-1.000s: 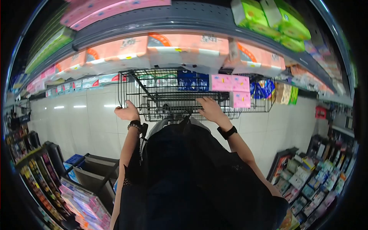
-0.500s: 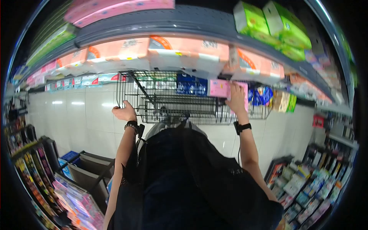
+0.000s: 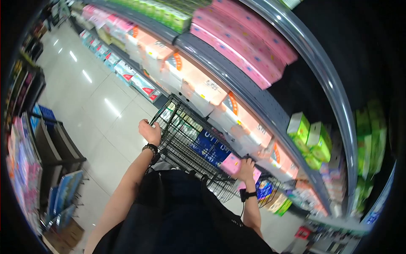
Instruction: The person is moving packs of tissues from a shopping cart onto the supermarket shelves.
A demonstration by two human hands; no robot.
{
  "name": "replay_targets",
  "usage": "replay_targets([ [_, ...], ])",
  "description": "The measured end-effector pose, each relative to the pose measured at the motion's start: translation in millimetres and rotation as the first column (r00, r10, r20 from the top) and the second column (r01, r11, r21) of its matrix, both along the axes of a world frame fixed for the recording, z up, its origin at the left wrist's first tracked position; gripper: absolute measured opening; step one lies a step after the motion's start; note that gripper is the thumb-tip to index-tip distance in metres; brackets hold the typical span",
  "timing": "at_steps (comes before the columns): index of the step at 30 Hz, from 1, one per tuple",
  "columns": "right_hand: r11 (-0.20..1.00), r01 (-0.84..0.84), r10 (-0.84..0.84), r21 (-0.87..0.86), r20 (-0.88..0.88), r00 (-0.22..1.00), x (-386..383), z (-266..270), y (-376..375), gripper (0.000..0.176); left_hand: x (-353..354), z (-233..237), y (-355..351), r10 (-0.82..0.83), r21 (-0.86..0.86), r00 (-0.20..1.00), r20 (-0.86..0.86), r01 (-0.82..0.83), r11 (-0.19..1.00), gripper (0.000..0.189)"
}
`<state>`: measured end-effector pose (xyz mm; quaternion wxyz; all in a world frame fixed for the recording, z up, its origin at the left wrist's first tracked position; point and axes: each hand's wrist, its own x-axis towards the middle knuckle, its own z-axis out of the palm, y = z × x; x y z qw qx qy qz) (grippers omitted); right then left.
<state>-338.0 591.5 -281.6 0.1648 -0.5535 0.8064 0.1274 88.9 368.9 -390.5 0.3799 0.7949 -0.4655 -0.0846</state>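
Observation:
My left hand is at the left end of a black wire shopping cart, its fingers curled at the rim. Farther right, my right hand grips a pink packet from above, inside the cart. The packet shows on both sides of the hand; the fingertips are blurred. Dark blue packs lie in the cart left of the pink packet. Just beyond my right hand is a bright blue package.
A shelf runs along the cart's far side, with peach-coloured packs below and pink packs above. Green packs sit at its right. Dark display racks stand at left on the tiled floor.
The view has turned, so shelf and cart now slant down to the right. Both hands stay at about the same places on the cart and the pink packet.

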Motion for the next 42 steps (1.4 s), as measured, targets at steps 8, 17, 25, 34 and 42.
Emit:
replay_targets([
  [8, 0.781, -0.391, 0.590, -0.487, 0.369, 0.718, 125.6, 224.5, -131.4, 0.081, 2.6, -1.1, 3.4, -0.056, -0.001, 0.997, -0.060, 0.057, 0.998, 0.043],
  [17, 0.350, -0.521, 0.668, -0.778, -0.183, 0.721, 185.0, 350.6, -334.6, 0.080, 2.6, 3.6, 3.7, -0.051, 0.010, 0.995, -0.087, 0.052, 0.999, 0.040],
  [25, 0.397, -0.466, 0.512, -0.791, -0.231, 0.827, 170.3, 347.2, -437.4, 0.075, 2.5, 13.4, 4.9, -0.044, -0.002, 0.991, -0.128, 0.044, 0.999, 0.038],
  [34, 0.505, -0.401, 0.384, -0.764, -0.217, 0.897, 153.4, 338.4, -460.3, 0.070, 2.5, 10.2, 4.4, -0.055, -0.041, 0.995, -0.087, 0.052, 0.998, 0.035],
  [42, 0.516, -0.356, 0.398, -0.779, -0.150, 0.905, 161.2, 333.0, -467.8, 0.070, 3.0, 10.3, 4.9, -0.069, -0.048, 0.996, -0.065, 0.066, 0.997, 0.034],
])
